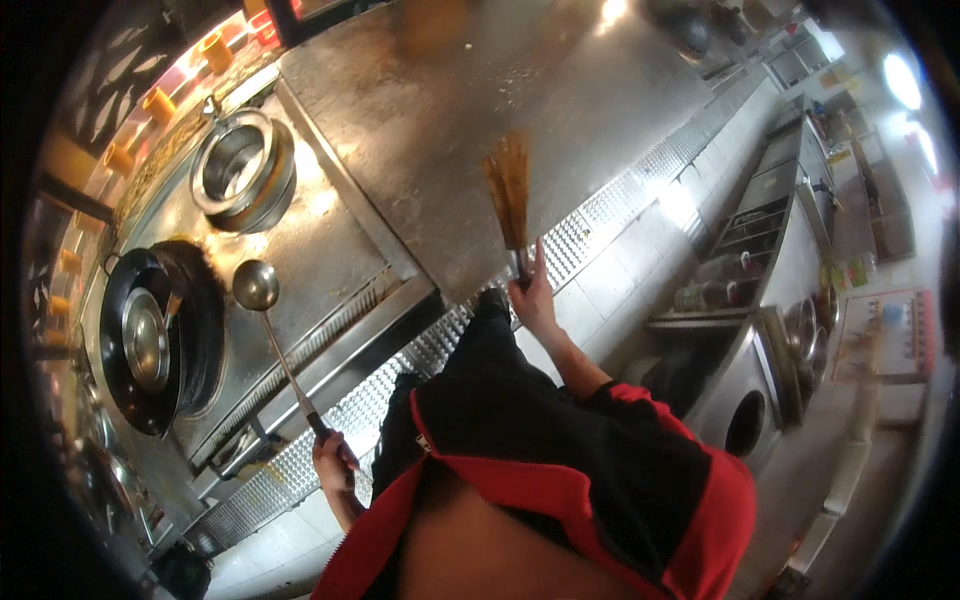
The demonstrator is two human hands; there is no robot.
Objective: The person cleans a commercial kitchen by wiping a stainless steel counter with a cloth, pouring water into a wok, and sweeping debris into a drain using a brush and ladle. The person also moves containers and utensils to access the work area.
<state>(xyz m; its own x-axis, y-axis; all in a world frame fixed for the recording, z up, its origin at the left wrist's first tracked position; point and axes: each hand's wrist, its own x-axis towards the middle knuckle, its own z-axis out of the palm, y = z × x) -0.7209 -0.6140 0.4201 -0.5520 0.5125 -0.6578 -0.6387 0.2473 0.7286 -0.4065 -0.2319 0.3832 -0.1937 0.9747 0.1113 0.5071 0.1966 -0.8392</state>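
My left hand (pixel 334 463) grips the dark handle of a steel ladle (pixel 256 286). The ladle's bowl hangs over the steel stove top (pixel 341 240). In my right hand (pixel 535 298) is a wok brush (pixel 508 191) with brown bristles, held by its handle with the bristles pointing away from me. One finger of that hand stretches out along the brush. A black wok (pixel 114 330) lies at the far left with a round metal vessel (pixel 146 340) inside it. Behind the ladle, a steel pot (pixel 259 206) sits on the stove below a tap (pixel 213 108).
A broad steel worktop (pixel 405 112) adjoins the stove. Studded metal plating (pixel 375 401) runs along its front, above white floor tiles (pixel 600 289). Along the right stand a steel counter with shelves (pixel 757 247) and several metal bowls (pixel 801 330). Orange cups (pixel 159 105) line the back ledge.
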